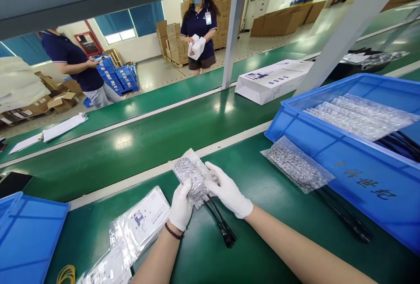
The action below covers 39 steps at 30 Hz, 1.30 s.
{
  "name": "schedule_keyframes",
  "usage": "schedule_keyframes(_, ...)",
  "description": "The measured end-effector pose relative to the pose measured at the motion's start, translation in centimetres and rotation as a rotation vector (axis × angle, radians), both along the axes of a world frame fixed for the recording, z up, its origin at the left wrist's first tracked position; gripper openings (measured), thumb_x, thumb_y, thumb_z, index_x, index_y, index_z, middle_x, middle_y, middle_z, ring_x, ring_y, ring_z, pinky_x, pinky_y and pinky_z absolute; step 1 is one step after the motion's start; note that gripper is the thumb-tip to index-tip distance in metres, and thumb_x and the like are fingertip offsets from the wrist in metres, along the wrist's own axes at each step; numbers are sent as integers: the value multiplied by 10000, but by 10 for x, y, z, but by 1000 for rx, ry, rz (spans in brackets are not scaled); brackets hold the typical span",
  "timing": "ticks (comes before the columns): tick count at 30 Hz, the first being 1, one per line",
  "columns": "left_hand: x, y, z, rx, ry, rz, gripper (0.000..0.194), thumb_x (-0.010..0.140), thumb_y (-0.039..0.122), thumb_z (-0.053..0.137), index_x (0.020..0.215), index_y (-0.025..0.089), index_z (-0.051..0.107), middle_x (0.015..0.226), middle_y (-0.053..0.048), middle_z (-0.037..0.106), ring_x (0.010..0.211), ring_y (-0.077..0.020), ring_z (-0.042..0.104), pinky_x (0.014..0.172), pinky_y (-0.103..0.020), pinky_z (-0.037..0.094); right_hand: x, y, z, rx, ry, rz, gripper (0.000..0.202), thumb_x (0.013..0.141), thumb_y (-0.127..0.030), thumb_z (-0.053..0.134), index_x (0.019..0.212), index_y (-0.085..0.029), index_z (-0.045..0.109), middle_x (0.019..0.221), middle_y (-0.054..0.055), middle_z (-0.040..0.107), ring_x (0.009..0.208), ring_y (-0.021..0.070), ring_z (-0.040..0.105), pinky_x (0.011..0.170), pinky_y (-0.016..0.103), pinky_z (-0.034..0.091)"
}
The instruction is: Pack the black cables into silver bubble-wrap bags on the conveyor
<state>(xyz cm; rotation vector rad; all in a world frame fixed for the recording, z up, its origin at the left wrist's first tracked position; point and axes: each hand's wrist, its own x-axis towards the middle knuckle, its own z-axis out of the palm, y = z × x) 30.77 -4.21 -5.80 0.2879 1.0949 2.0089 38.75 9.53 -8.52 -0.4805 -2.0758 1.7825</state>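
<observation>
Now, hands: two white-gloved hands meet low at centre over the green worktop (262, 231), both on one bubble-wrapped bundle (192, 177).
Left hand: the left hand (180, 207) is closed round the bundle's lower part from the left, thumb up against the wrap.
Right hand: the right hand (228, 192) comes in from the right, fingers curled onto the bundle's edge, pinching it rather than lying flat.
Bundle axis: its long axis runs from upper left, away from the person, down to lower right; the wrapped end points away, and two black cable ends (223, 227) stick out of the near end, toward the person and just between the wrists.
Nearer hand: the left hand has more of the wrap; the right sits closer to where the cables leave it.
Left of the hands: clear plastic sleeves with printed cards (144, 222), at least two overlapping, touching the worktop; a blue lid (29, 236) at the far left corner.
Right of the hands: one more bubble-wrapped bundle (297, 166) leaning against the blue bin (354, 174), its black cable trailing along the worktop.
In the bin: more wrapped bundles (361, 115), too overlapped to count.
Further out: one white printed box (272, 80) on the far belt.
Far side: two people in dark shirts, one holding a white carton (197, 47); cardboard boxes stacked behind.
</observation>
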Motion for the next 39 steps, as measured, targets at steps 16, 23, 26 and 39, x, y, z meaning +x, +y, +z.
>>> schedule_keyframes(16,-4,-6,-9,-308,324,-87,576,777,515,673,1214,143,622,1236,-92,640,1192,-289,552,1062,-390,390,4,7,26,-135,-103,-27,417,695,-391,692,1028,-156,606,903,28,627,823,216,579,699,314,465)
schedule_keyframes(23,-4,-4,-10,-336,339,-66,523,787,481,682,1191,152,633,1239,-84,639,1191,-270,552,1075,-376,374,1,3,29,28,-241,-118,314,702,-327,664,977,-188,605,904,-4,629,821,194,567,687,279,416)
schedule_keyframes(26,-3,-4,-7,-354,328,-46,514,765,481,702,1164,160,650,1194,-78,662,1174,-275,562,1071,-387,381,1,3,30,13,-225,-108,335,695,-335,687,983,-185,605,926,-2,632,842,196,574,707,277,422)
schedule_keyframes(39,-9,-4,-10,-324,375,-128,568,787,524,664,1205,140,628,1234,-95,641,1192,-290,549,1064,-389,378,1,4,30,0,-231,-112,297,705,-373,704,911,-192,590,836,-32,590,770,168,524,649,264,386)
